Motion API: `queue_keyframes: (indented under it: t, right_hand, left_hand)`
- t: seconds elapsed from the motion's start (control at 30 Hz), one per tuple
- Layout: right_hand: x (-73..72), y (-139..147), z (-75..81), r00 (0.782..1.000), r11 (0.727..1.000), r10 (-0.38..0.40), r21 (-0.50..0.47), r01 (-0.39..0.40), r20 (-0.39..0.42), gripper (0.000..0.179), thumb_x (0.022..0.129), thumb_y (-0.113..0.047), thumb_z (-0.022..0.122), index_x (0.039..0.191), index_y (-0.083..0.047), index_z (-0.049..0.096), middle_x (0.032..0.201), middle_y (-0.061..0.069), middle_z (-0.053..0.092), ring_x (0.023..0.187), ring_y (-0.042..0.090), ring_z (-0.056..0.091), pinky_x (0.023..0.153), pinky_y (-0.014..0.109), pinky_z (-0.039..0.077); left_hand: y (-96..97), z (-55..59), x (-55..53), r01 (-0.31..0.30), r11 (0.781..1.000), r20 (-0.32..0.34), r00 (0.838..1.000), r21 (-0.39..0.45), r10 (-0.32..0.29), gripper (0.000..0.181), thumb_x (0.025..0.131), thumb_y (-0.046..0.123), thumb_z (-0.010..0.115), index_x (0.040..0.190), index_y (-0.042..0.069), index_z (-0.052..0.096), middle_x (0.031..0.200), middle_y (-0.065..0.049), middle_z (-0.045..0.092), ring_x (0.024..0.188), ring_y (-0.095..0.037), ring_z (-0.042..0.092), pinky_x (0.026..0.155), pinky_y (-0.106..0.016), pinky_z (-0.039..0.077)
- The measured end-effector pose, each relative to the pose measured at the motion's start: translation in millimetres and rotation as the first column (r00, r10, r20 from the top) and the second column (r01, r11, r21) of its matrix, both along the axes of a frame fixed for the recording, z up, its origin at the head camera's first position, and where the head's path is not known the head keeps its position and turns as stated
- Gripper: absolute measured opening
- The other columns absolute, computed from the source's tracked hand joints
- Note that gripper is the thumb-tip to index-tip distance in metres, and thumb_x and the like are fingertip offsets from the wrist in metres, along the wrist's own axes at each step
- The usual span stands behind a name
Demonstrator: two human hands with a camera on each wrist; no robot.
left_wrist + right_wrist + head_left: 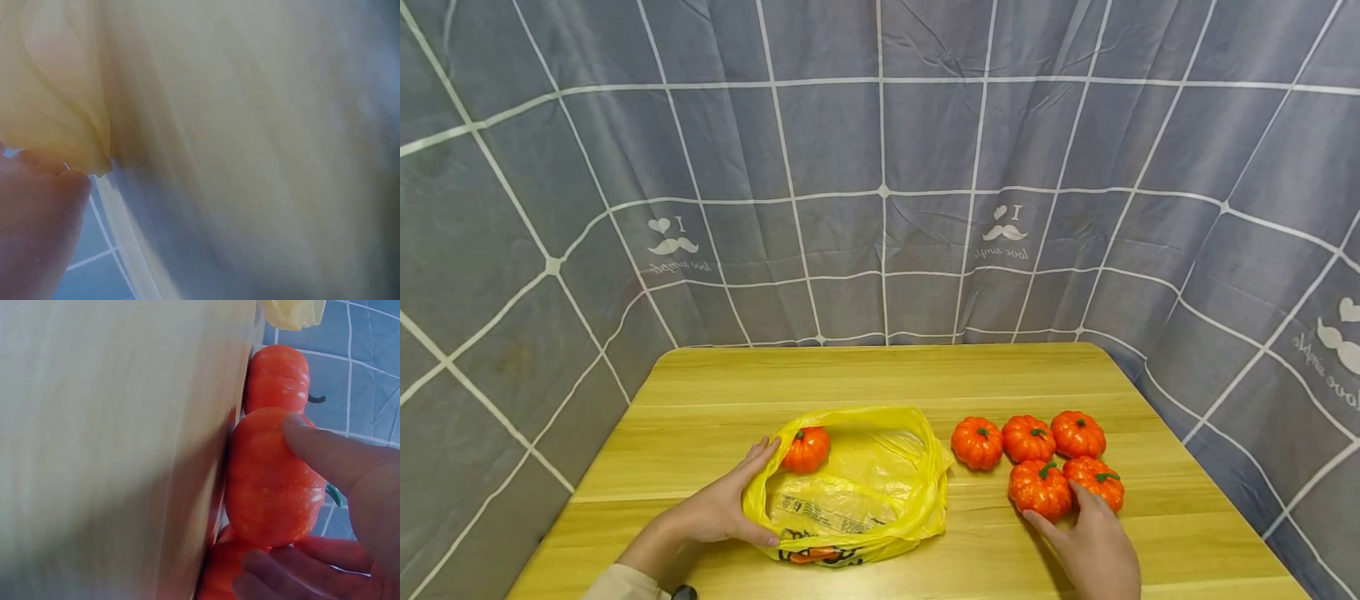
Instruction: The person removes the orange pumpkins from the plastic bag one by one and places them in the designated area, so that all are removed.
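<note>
A yellow plastic bag (917, 533) lies on the table with its mouth spread wide, and one small orange pumpkin (806, 451) sits inside at its left. My left hand (722, 504) holds the bag's left rim, its thumb at the front edge and its fingers farther back. In the left wrist view the bag (56, 94) hangs over part of that hand. To the right, my right hand (1099, 542) grips the front-left pumpkin (1039, 490) of a group. The right wrist view shows the thumb on one side of this pumpkin (272, 481) and fingers on the other.
Beside the gripped pumpkin sits another pumpkin (1111, 483), close to the right fingers. Behind them stands a row of three: a left pumpkin (977, 443), a middle pumpkin (1024, 442) and a right pumpkin (1078, 434). A grey checked curtain (820, 242) surrounds the wooden table (865, 375).
</note>
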State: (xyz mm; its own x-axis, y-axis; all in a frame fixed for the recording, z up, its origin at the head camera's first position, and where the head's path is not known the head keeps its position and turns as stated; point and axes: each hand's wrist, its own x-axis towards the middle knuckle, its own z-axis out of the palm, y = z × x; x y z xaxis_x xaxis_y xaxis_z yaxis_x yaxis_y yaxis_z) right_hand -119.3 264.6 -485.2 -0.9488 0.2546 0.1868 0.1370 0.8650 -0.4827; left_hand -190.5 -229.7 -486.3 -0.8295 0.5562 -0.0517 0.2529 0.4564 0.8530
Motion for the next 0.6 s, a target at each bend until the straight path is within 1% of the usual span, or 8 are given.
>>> queue_keyframes:
  t: [0.07, 0.17, 0.27, 0.4, 0.5, 0.6]
  right_hand:
    - [0.6, -0.4, 1.0, 1.000, 1.000, 0.001, -0.002, -0.001, -0.003, 0.094, 0.078, -0.053, 0.083, 0.134, 0.015, 0.049, 0.124, 0.040, 0.055, 0.115, 0.057, 0.053, 0.092, 0.065, 0.044]
    - [1.2, -0.5, 4.0, 1.000, 1.000, -0.003, 0.004, 0.003, -0.006, 0.098, 0.076, -0.056, 0.083, 0.136, 0.014, 0.048, 0.125, 0.040, 0.054, 0.115, 0.058, 0.052, 0.092, 0.065, 0.044]
    - [1.1, -0.8, 8.2, 0.999, 1.000, -0.003, 0.018, 0.004, -0.053, 0.100, 0.072, -0.057, 0.086, 0.135, 0.012, 0.050, 0.124, 0.039, 0.055, 0.113, 0.059, 0.053, 0.090, 0.067, 0.044]
    - [-1.3, -2.9, 15.6, 0.989, 1.000, 0.005, 0.023, -0.002, -0.148, 0.099, 0.066, -0.054, 0.090, 0.132, 0.010, 0.052, 0.123, 0.036, 0.054, 0.113, 0.057, 0.051, 0.092, 0.067, 0.042]
    - [-3.9, -6.2, 23.0, 0.984, 1.000, 0.004, 0.010, -0.002, -0.177, 0.103, 0.064, -0.055, 0.091, 0.135, 0.008, 0.050, 0.129, 0.034, 0.050, 0.118, 0.054, 0.045, 0.096, 0.067, 0.038]
    - [-7.5, -10.1, 30.7, 0.982, 1.000, 0.005, -0.018, -0.009, -0.189, 0.109, 0.063, -0.056, 0.091, 0.140, 0.007, 0.046, 0.136, 0.032, 0.045, 0.122, 0.055, 0.040, 0.099, 0.068, 0.035]
  left_hand:
    - [0.1, 0.1, 0.1, 0.002, 1.000, 0.000, 1.000, 0.003, -0.002, 0.128, 0.071, 0.026, 0.093, 0.163, 0.010, 0.005, 0.163, -0.028, -0.014, 0.145, -0.051, -0.016, 0.104, -0.076, -0.002]
    - [0.2, 0.4, 0.6, -0.002, 1.000, 0.000, 1.000, 0.001, 0.002, 0.128, 0.071, 0.026, 0.093, 0.163, 0.010, 0.006, 0.163, -0.028, -0.013, 0.146, -0.051, -0.016, 0.105, -0.076, -0.002]
    - [-0.2, 0.4, 1.0, -0.007, 1.000, 0.000, 1.000, -0.006, 0.007, 0.128, 0.071, 0.026, 0.093, 0.163, 0.011, 0.006, 0.163, -0.027, -0.013, 0.146, -0.051, -0.016, 0.105, -0.076, -0.002]
    - [-1.2, -0.1, 0.7, -0.011, 1.000, 0.000, 1.000, -0.015, 0.011, 0.129, 0.071, 0.027, 0.094, 0.163, 0.012, 0.006, 0.163, -0.027, -0.013, 0.146, -0.051, -0.015, 0.105, -0.076, -0.002]
    - [-1.3, -0.7, -0.3, -0.013, 1.000, -0.005, 1.000, -0.020, 0.013, 0.129, 0.070, 0.028, 0.094, 0.163, 0.012, 0.006, 0.163, -0.027, -0.013, 0.146, -0.051, -0.014, 0.105, -0.076, -0.001]
    - [-0.9, -1.5, -0.7, -0.014, 1.000, -0.006, 1.000, -0.020, 0.013, 0.130, 0.070, 0.028, 0.094, 0.163, 0.012, 0.006, 0.163, -0.027, -0.012, 0.146, -0.051, -0.014, 0.105, -0.076, -0.002]
